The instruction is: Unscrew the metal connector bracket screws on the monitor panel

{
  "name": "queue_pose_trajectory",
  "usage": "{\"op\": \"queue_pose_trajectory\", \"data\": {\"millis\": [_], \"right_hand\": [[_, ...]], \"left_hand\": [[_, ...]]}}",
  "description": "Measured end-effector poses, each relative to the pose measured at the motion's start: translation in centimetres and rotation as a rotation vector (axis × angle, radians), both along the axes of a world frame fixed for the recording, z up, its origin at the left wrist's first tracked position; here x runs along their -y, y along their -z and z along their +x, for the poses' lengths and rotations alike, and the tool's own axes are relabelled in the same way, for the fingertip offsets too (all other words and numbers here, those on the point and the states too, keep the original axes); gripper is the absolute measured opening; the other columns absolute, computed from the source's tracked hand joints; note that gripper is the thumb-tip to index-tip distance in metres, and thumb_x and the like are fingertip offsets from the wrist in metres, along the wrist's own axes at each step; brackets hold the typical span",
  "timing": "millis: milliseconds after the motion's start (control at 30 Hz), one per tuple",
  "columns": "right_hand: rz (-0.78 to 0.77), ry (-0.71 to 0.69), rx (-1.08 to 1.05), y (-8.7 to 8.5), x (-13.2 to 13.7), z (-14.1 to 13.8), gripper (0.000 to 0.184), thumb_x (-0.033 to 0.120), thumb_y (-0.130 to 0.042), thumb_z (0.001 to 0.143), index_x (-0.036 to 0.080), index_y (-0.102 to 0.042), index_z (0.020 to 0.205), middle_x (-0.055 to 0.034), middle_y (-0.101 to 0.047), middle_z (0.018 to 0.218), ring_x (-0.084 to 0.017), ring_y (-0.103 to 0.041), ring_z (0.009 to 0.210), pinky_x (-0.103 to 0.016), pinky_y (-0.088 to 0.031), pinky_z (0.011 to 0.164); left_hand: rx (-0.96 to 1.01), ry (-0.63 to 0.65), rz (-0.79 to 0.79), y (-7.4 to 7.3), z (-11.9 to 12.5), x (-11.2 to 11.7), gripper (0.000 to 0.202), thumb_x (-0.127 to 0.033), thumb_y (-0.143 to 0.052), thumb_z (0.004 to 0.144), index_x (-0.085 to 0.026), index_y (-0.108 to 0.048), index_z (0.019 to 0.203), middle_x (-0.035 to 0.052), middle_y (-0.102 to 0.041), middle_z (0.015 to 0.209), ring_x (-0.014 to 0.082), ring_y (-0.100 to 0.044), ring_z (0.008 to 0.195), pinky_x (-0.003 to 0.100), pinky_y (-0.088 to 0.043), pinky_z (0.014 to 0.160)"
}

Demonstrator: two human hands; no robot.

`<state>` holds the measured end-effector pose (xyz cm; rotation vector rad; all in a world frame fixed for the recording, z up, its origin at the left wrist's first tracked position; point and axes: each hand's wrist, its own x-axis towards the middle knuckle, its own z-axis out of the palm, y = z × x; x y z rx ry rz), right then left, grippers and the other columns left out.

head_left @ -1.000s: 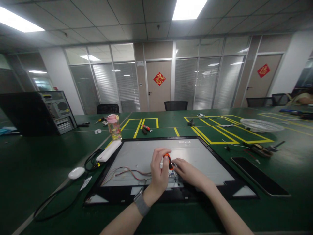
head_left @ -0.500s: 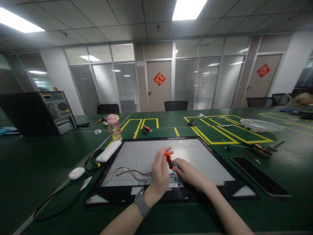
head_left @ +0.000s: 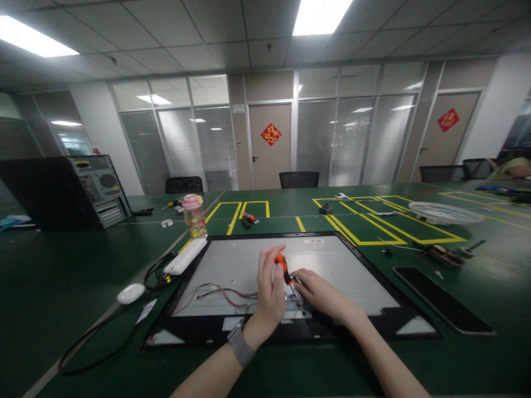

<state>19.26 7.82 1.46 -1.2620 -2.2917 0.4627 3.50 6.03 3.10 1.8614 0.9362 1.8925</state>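
So the biggest thing here is a green table [head_left: 95, 260] with yellow tape lines marked across its far half. Lying flat on it, right in front of the person, is a large grey panel [head_left: 344, 265] with a black border. Off to the far left there's a PC tower [head_left: 102, 190] with its rear ports showing. A black phone-like slab [head_left: 442, 298] lies just beside the panel's right edge.

Now the hands. The left hand [head_left: 271, 290], grey watch [head_left: 241, 342] on the wrist, has its fingers and thumb loosely around a screwdriver handle, with one finger reaching past the top. The right hand [head_left: 319, 290] sits low over the panel, fingers bent in near the shaft; can't tell if they're pinching anything.

A pink-lidded bottle [head_left: 194, 218] stands near the panel's far left corner, with a white bar [head_left: 185, 257] along the left edge. The orange-and-black screwdriver [head_left: 284, 268] is tilted, between the hands, tip down by the panel's near edge. Too small to tell what the tip touches. Smallest stuff: thin coloured wires [head_left: 244, 293] lying on the panel, left of the left hand.
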Motion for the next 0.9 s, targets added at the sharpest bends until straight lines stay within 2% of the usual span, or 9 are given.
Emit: {"op": "queue_pose_trajectory", "data": {"millis": [67, 133, 233, 300, 500, 633, 767, 833, 900], "right_hand": [[0.006, -0.001, -0.001, 0.01, 0.02, -0.02, 0.027, 0.023, -0.044, 0.094, 0.017, -0.062, 0.114, -0.0124, -0.066, 0.113, -0.024, -0.059, 0.105, -0.031, -0.042, 0.091], [0.007, -0.006, -0.005, -0.01, 0.04, -0.03, 0.027, 0.022, -0.044, 0.094, 0.017, -0.063, 0.113, -0.0126, -0.066, 0.113, -0.024, -0.059, 0.105, -0.032, -0.042, 0.091], [-0.003, -0.014, -0.013, -0.07, 0.06, -0.04, 0.027, 0.022, -0.044, 0.094, 0.017, -0.063, 0.112, -0.0126, -0.066, 0.113, -0.025, -0.059, 0.106, -0.033, -0.042, 0.091], [-0.008, -0.018, -0.015, -0.07, 0.04, -0.04, 0.027, 0.021, -0.044, 0.094, 0.017, -0.063, 0.112, -0.0124, -0.066, 0.112, -0.025, -0.059, 0.105, -0.033, -0.042, 0.091], [0.000, -0.007, -0.003, 0.15, -0.12, -0.06, 0.025, 0.019, -0.044, 0.093, 0.018, -0.064, 0.109, -0.0113, -0.066, 0.110, -0.024, -0.059, 0.103, -0.032, -0.042, 0.090], [0.022, -0.023, -0.007, 0.18, -0.11, -0.03, 0.025, 0.019, -0.044, 0.093, 0.017, -0.064, 0.109, -0.0118, -0.066, 0.112, -0.024, -0.060, 0.104, -0.032, -0.041, 0.090], [0.017, -0.024, -0.006, 0.15, -0.07, 0.01, 0.026, 0.019, -0.043, 0.094, 0.016, -0.063, 0.111, -0.0120, -0.066, 0.111, -0.024, -0.059, 0.104, -0.031, -0.041, 0.090], [0.010, -0.015, 0.001, 0.14, -0.07, 0.01, 0.026, 0.019, -0.044, 0.094, 0.016, -0.062, 0.112, -0.0122, -0.066, 0.111, -0.024, -0.059, 0.104, -0.031, -0.041, 0.090], [0.009, -0.010, 0.007, 0.13, -0.08, 0.01, 0.026, 0.019, -0.044, 0.094, 0.017, -0.062, 0.112, -0.0121, -0.066, 0.111, -0.024, -0.059, 0.104, -0.031, -0.041, 0.090]], "left_hand": [[0.027, 0.046, -0.014, -0.10, 0.05, -0.01, 0.033, -0.024, -0.033, 0.099, -0.020, -0.056, 0.123, 0.0090, -0.059, 0.113, 0.0190, -0.058, 0.097, 0.032, -0.047, 0.084], [0.027, 0.045, -0.001, -0.12, 0.11, -0.17, 0.031, -0.025, -0.040, 0.098, -0.020, -0.057, 0.123, 0.0083, -0.061, 0.108, 0.0189, -0.059, 0.094, 0.032, -0.047, 0.083], [-0.011, -0.029, 0.062, -0.06, 0.12, -0.41, 0.023, -0.026, -0.056, 0.091, -0.022, -0.064, 0.112, 0.0038, -0.060, 0.092, 0.0175, -0.058, 0.083, 0.030, -0.047, 0.079], [-0.029, -0.048, 0.075, -0.02, 0.06, -0.40, 0.021, -0.026, -0.060, 0.088, -0.022, -0.066, 0.108, 0.0023, -0.057, 0.088, 0.0165, -0.057, 0.079, 0.029, -0.048, 0.077], [0.002, 0.062, 0.017, -0.07, 0.02, -0.03, 0.034, -0.023, -0.034, 0.099, -0.021, -0.055, 0.126, 0.0090, -0.060, 0.114, 0.0192, -0.058, 0.099, 0.033, -0.048, 0.085], [-0.030, 0.012, 0.045, -0.04, 0.11, -0.26, 0.029, -0.023, -0.047, 0.096, -0.023, -0.059, 0.122, 0.0059, -0.061, 0.101, 0.0174, -0.059, 0.090, 0.030, -0.047, 0.082], [-0.039, -0.089, 0.117, 0.14, 0.07, -0.29, 0.015, -0.026, -0.061, 0.087, -0.022, -0.067, 0.101, 0.0026, -0.054, 0.089, 0.0157, -0.055, 0.078, 0.028, -0.048, 0.074], [-0.035, -0.100, 0.104, 0.17, 0.02, -0.05, 0.015, -0.027, -0.057, 0.089, -0.021, -0.067, 0.099, 0.0039, -0.053, 0.092, 0.0170, -0.055, 0.081, 0.029, -0.048, 0.074], [-0.041, -0.078, 0.064, 0.12, -0.03, 0.21, 0.024, -0.025, -0.045, 0.094, -0.022, -0.065, 0.107, 0.0064, -0.054, 0.101, 0.0188, -0.056, 0.088, 0.031, -0.048, 0.078]]}}
